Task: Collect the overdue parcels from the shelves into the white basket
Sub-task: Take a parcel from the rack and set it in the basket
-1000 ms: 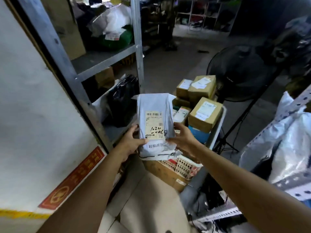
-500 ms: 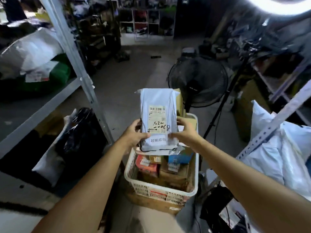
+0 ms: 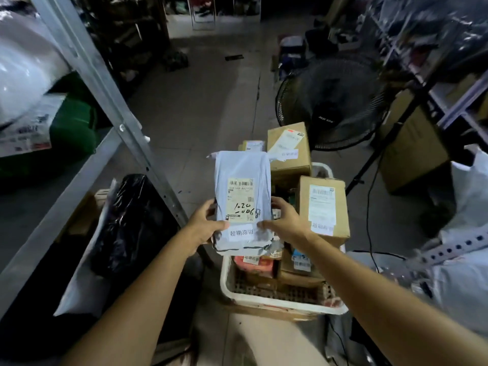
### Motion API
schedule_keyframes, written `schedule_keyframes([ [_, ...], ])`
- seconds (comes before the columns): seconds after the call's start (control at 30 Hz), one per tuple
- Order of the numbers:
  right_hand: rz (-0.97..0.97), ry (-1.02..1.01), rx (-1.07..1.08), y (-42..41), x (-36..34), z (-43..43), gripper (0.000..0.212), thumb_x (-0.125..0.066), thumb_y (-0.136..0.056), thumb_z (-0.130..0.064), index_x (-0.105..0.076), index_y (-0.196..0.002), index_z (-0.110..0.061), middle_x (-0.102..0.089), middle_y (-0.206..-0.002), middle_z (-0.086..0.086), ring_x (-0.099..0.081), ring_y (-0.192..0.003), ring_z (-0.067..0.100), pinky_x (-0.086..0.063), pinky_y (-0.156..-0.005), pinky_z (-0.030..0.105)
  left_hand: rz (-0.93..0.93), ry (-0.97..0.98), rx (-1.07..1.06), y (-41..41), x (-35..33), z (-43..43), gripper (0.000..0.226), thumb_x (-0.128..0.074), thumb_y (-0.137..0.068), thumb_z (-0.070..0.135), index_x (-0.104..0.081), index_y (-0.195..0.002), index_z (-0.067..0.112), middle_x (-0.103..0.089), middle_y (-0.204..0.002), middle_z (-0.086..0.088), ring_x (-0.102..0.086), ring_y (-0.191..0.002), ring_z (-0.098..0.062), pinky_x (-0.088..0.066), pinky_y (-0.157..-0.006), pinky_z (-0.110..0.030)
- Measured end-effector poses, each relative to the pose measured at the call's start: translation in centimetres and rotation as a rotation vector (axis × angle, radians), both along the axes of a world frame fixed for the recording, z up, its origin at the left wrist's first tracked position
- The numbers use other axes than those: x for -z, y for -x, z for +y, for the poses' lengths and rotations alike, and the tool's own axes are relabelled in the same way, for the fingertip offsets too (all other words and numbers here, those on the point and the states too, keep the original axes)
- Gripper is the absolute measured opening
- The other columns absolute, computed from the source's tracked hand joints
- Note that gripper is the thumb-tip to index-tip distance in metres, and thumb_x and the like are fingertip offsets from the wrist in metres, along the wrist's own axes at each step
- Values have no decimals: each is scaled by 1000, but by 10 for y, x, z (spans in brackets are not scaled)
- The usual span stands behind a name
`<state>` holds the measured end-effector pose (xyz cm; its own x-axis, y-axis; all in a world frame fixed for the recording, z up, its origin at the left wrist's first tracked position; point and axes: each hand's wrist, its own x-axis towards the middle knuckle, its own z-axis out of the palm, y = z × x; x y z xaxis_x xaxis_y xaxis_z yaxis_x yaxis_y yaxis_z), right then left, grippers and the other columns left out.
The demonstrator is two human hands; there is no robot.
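I hold a grey plastic mailer parcel (image 3: 243, 180) upright, its label with handwritten numbers and a white sticker facing me. My left hand (image 3: 204, 225) grips its left edge and my right hand (image 3: 284, 220) grips its right edge. Directly below and behind it stands the white basket (image 3: 264, 299) on the floor, piled with parcels. Two brown cardboard boxes (image 3: 320, 204) with labels sit on top of the pile. The mailer hides part of the basket's contents.
A metal shelf upright (image 3: 105, 83) rises at the left, with white and green bags (image 3: 34, 107) on the shelf and a black bag (image 3: 132, 220) below it. A black standing fan (image 3: 332, 101) stands behind the basket. White bags (image 3: 464, 260) and another shelf lie at the right.
The view has swung from the left shelf toward the basket, and the mailer, held in both hands throughout, is now above the basket's near left part.
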<state>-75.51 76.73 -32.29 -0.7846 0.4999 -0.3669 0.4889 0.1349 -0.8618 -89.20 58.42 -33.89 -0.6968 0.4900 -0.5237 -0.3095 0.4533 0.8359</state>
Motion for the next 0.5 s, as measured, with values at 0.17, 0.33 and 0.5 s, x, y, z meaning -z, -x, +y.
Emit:
schedule_keyframes([
  [0.17, -50, 69, -29, 18, 27, -26, 69, -80, -76, -1, -48, -135, -16, -60, -113, -9, -62, -107, 15, -56, -88, 32, -52, 55, -30, 12, 31, -31, 76, -74, -81, -5, -45, -143, 28, -62, -130, -1, -61, -59, -15, -52, -54, -30],
  [0.33, -101, 106, -32, 28, 45, -37, 76, -78, -76, 2, -44, -142, -17, -62, -121, -3, -59, -101, 11, -52, -91, 34, -84, 62, -17, 21, 51, -44, 78, -74, -81, -1, -43, -145, 32, -60, -134, 6, -67, -79, -16, -56, -64, -35],
  [0.5, -135, 94, -42, 33, 61, -33, 72, -77, -78, 3, -45, -140, -15, -62, -127, -1, -57, -99, 8, -48, -75, 12, -150, 58, -20, 27, 69, -38, 82, -76, -80, -1, -41, -147, 31, -59, -138, 5, -63, -113, -33, -52, -65, -32],
])
